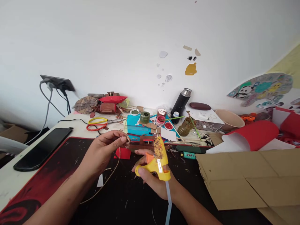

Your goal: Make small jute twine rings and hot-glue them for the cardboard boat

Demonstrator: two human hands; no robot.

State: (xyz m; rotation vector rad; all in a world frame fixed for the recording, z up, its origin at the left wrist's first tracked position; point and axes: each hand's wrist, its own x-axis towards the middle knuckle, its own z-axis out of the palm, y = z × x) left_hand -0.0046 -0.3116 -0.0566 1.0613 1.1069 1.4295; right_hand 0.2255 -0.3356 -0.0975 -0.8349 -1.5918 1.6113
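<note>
Fingertips of my left hand [104, 150] pinch a small coil of brown twine [127, 140]; a long tail of twine [110, 177] hangs from it and curves over the dark mat [131, 200]. To its right, my right hand [150, 175] is wrapped round the handle of a yellow glue gun [161, 156], whose nozzle points up and away. The gun's body is stained brown, and a bent translucent glue stick [169, 203] sticks out of its rear. The gun and the coil are apart. A red square piece [123, 153] lies on the mat between my hands.
Scissors [100, 122], open paint jars [144, 117] and a black flask [181, 103] stand or lie along the back. A phone [44, 148] is at the left. Cardboard [248, 175] and red sheets [255, 132] cover the right. A power strip [57, 82] hangs on the wall.
</note>
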